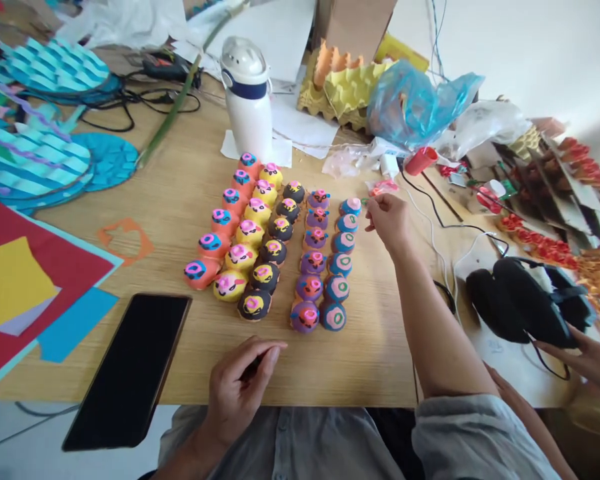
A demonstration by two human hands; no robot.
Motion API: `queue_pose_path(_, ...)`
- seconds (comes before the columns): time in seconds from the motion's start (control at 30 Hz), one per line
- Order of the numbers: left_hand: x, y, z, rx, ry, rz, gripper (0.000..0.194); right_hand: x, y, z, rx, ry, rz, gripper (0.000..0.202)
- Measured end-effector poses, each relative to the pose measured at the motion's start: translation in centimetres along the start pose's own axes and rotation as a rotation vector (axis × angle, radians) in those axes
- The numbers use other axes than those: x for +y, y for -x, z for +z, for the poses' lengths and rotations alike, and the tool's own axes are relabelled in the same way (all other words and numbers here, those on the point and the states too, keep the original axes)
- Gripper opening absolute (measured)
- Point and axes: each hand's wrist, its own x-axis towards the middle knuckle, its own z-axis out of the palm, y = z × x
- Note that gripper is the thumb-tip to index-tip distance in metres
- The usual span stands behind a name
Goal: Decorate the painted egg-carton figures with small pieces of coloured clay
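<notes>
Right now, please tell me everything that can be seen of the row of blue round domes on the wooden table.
The row of six blue clay-like domes runs away from the person on the light wooden table, beside the purple domes. Five wear a pink patch with a green ring; the farthest dome has a pink top and no ring visible. All look matte. The right hand is close to that one; contact cannot be told.

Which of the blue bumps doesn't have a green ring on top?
The farthest blue bump, beside the right hand. It is plain pink on top, while the other five in that row each carry a green ring.
</notes>
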Motion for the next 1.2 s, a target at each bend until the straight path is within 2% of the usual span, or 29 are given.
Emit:
queue_pose_path(0.23, -0.3, -0.3, 0.3, -0.047, -0.007, 0.041, 0.017, 1.1, -2.1, 0.3, -0.066, 0.342, -0.119, 0.013)
queue_pose_path(0.47, -0.3, -0.3, 0.2, -0.044, -0.001, 0.019, 0.016, 0.1, -2.2, 0.2, -0.062, 0.549, -0.195, 0.012)
queue_pose_path(0.73, 0.2, 0.1, 1.2, 0.043, 0.078, -0.116, 0.019, -0.4, -2.6, 0.1, -0.066, 0.542, -0.219, 0.017)
queue_pose_path(1.0, 0.0, 0.0, 1.0, 0.014, 0.081, -0.098, 0.019, 0.4, -3.0, 0.2, -0.057, 0.583, -0.131, 0.007)
queue_pose_path(1.07, -0.1, 0.0, 0.8, -0.016, 0.073, -0.073, 0.018, 0.7, -2.8, 0.0, -0.015, 0.531, -0.18, 0.015)
queue_pose_path(1.13, -0.2, 0.0, 0.8, -0.034, 0.07, -0.061, 0.018, 1.2, -2.2, -0.1, 0.034, 0.507, -0.311, 0.028)
queue_pose_path(1.2, -0.2, 0.0, 0.8, -0.029, 0.073, -0.077, 0.019, 1.8, -1.5, -0.1, 0.007, 0.543, -0.443, 0.043)
